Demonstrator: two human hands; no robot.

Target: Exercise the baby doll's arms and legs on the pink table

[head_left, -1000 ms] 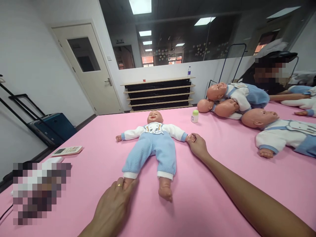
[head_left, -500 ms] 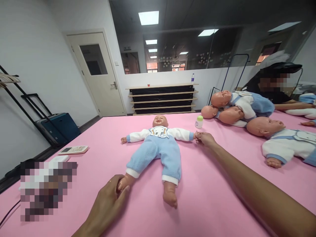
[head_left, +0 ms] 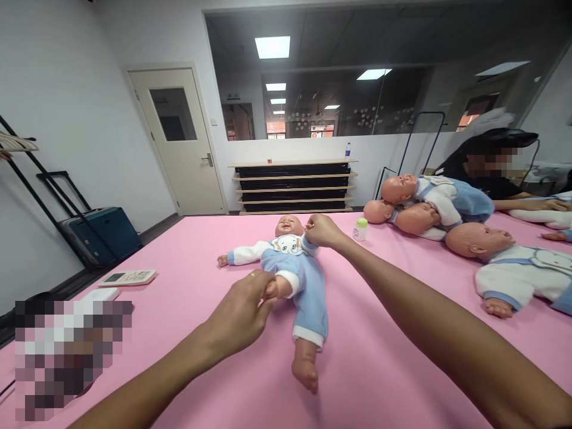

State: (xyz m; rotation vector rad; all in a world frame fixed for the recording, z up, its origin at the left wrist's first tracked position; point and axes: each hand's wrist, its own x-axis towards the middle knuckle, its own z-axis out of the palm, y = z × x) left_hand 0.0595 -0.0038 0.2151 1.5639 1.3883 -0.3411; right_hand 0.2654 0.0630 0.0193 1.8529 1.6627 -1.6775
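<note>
Bare forearms, no sleeves; seemingly gold ring on left hand [head_left: 239, 316]

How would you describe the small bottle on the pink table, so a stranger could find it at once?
Start from the large pink table and go to its far edge, below the long glass window. Between the baby doll in a blue romper and the pile of similar dolls stands the small white plastic bottle. Its pale green cap sets it apart.

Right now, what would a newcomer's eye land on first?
The baby doll on its back mid-table on the pink mat. The left hand grips its foot, knee bent up; the right hand holds its hand by the chest. A pile of similar dolls lies far right.
</note>
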